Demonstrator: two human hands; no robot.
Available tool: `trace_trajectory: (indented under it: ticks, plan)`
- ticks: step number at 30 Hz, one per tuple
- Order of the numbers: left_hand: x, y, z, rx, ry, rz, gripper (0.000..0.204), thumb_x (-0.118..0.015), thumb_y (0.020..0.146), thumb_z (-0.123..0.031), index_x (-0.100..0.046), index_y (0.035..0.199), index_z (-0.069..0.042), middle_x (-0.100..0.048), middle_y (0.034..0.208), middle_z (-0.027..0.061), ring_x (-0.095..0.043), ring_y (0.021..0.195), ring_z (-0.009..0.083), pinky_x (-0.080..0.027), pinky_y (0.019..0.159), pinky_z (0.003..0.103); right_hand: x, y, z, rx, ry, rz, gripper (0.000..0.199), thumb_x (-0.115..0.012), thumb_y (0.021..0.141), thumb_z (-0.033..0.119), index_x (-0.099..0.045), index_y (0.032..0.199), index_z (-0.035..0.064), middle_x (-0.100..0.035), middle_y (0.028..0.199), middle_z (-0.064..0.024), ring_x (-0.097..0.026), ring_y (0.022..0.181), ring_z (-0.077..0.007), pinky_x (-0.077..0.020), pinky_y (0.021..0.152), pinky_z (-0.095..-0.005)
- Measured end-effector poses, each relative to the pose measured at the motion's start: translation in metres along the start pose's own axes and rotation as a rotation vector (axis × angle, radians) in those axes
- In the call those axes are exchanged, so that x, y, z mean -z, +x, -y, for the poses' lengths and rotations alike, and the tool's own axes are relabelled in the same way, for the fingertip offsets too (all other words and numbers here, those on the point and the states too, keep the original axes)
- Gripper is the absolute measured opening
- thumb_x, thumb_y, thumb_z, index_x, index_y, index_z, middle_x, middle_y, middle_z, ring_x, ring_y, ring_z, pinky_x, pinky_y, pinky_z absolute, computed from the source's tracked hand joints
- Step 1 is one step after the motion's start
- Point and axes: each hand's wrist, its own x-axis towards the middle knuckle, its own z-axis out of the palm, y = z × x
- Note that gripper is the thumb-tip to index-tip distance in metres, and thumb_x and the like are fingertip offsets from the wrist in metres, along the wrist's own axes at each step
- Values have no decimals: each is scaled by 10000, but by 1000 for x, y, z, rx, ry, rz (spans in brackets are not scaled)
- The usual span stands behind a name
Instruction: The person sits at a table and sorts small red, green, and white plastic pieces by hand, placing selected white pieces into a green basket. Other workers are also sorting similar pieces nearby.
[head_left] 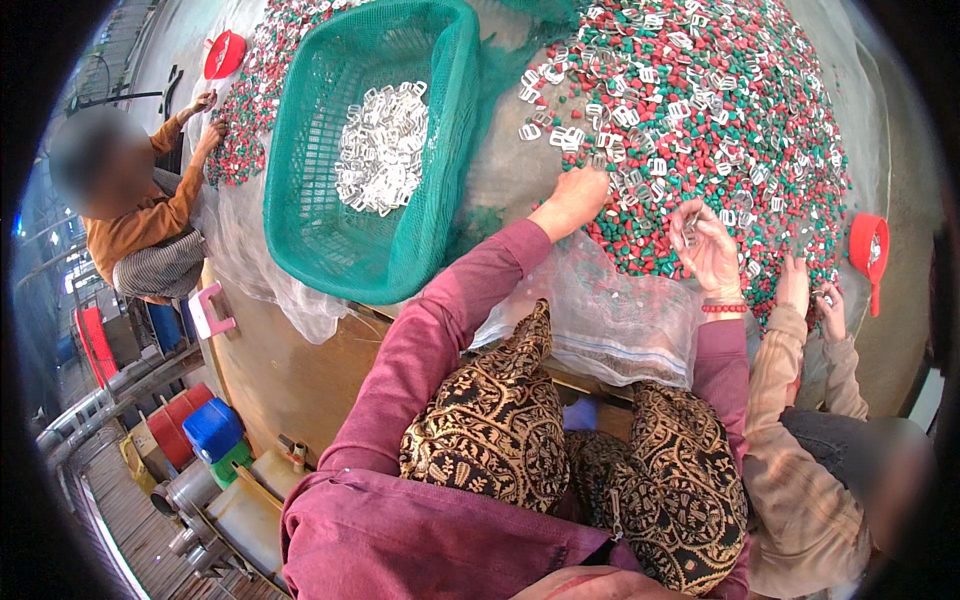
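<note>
far left: a seated person in an orange top (140, 215), hands on a red-green-white heap at the upper left.
red scoop (224, 53): upper left edge.
green mesh basket (370, 150): upper centre-left, tilted, white plastic buckles (382, 150) piled inside.
left hand (572, 197): centre, fingers curled down into the mixed pellet heap (720, 110); grip not visible.
clear plastic bag (620, 320): centre, below the heap.
right hand (708, 248): right of centre, fingers pinching a clear buckle (690, 232).
far right: another person's hands (812, 295); red scoop (868, 255).

Sorting workshop: heaped plastic pieces (720, 110), workers, mesh basket (370, 150).
</note>
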Motion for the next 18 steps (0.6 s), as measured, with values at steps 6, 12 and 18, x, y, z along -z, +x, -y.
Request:
trace_trajectory:
  ticks: [6, 12, 18]
  plan:
    - [32, -8, -5, -4, -279, 43, 273, -585, 839, -270, -572, 899, -4, -626, 788, 175, -627, 784, 324, -481, 676, 424, -4, 43, 8, -144, -544, -219, 291, -569, 879, 324, -546, 867, 34, -528, 653, -1, -490, 512, -38, -315, 355, -167]
    - [90, -25, -13, 196, -1692, 251, 259, -491, 896, -288, -481, 760, -68, -461, 588, 31, -363, 432, 69, -230, 347, 211, 27, 65, -32, 217, -1757, -288, 194, -605, 819, 196, -546, 881, 23, -591, 712, -159, -590, 750, -350, -446, 627, -433]
    - [92, -12, -12, 38, -1759, 142, 262, -518, 870, -264, -542, 766, -25, -571, 691, 100, -568, 597, 131, -371, 355, 217, 9, 29, -45, 1, -1152, -253, 147, -607, 801, 149, -559, 769, 14, -546, 658, -32, -507, 612, -117, -387, 538, -274]
